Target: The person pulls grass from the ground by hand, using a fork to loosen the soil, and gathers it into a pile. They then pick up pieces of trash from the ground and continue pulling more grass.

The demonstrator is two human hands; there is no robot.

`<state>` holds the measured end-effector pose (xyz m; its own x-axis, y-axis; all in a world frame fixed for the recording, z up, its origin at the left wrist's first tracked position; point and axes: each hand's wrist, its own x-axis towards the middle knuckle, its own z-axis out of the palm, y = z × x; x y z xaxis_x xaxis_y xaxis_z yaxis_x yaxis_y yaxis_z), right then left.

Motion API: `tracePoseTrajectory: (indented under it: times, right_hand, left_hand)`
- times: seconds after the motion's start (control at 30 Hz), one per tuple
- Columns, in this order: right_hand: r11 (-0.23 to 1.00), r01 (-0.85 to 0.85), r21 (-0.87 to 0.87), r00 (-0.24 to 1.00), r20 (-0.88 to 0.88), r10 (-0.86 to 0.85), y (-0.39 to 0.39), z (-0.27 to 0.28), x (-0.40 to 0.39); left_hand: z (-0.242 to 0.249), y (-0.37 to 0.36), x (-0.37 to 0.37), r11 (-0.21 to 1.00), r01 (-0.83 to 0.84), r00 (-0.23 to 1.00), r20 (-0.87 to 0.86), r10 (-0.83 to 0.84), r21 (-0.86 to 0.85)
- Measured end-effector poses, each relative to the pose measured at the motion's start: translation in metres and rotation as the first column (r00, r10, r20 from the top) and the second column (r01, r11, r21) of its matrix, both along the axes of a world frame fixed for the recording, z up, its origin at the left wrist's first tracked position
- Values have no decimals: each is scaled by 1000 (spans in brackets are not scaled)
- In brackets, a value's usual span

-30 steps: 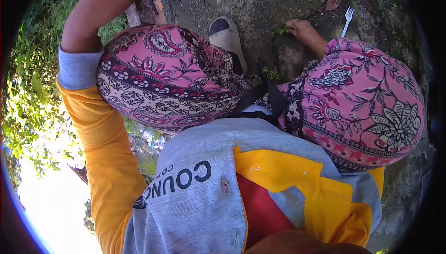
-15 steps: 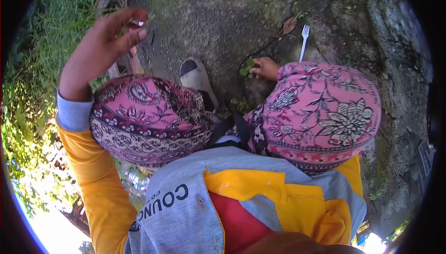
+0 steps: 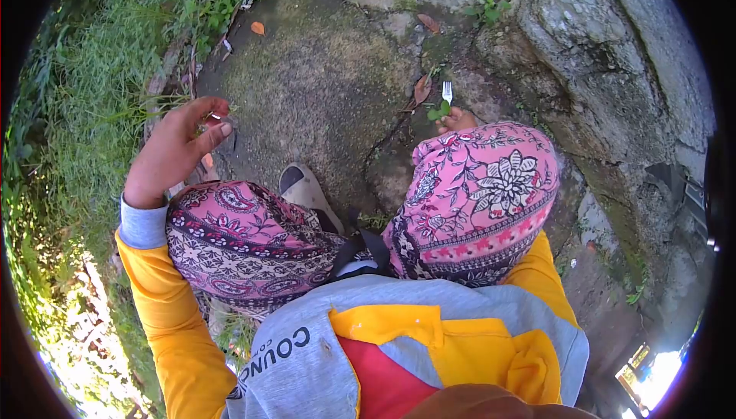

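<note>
My right hand [image 3: 458, 121] reaches past my right knee, partly hidden by it. Its fingers are closed on a small green leafy sprig [image 3: 440, 110]. Just beyond the fingers, a white fork [image 3: 447, 92] lies on the ground with its tines pointing away; the sprig and hand overlap its handle in this view. My left hand [image 3: 182, 143] hovers in front of my left knee, near the grassy edge. Its fingers are bent, with a gap between thumb and forefinger.
Grass and weeds [image 3: 115, 74] grow along the left. A rough rock [image 3: 606, 43] rises on the right. Dry brown leaves [image 3: 422, 89] and an orange leaf [image 3: 257, 28] lie on the mossy ground [image 3: 314, 74]. My shoe [image 3: 305, 187] stands between the knees.
My right hand has carried the sprig away from the shoe to the fork's handle. My left hand stays raised, its fingers still bent. The view has shifted, showing more ground ahead.
</note>
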<state>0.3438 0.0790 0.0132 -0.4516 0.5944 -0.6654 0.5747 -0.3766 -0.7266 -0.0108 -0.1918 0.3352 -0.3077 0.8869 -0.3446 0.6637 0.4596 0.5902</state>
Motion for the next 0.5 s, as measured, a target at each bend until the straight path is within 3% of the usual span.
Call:
tracePoseTrajectory:
  times: [0.07, 0.13, 0.2, 0.33, 0.5]
  right_hand:
    - [865, -342, 369, 937, 206, 282, 26, 13, -5]
    - [541, -596, 594, 803, 451, 390, 57, 45, -26]
    - [331, -636, 697, 764, 511, 393, 97, 44, -48]
    - [-37, -658, 752, 700, 630, 337, 164, 48, -88]
    - [-216, -743, 633, 626, 772, 109, 219, 37, -109]
  left_hand:
    - [1, 0, 0, 999, 53, 996, -76, -54, -14]
    - [0, 1, -4, 998, 46, 997, -67, -50, -48]
    - [-1, 3, -3, 997, 65, 992, -103, -69, -42]
    - [-1, 14, -3, 997, 80, 975, -209, -77, 4]
    - [4, 18, -8, 1000, -5, 960, -280, 9, 14]
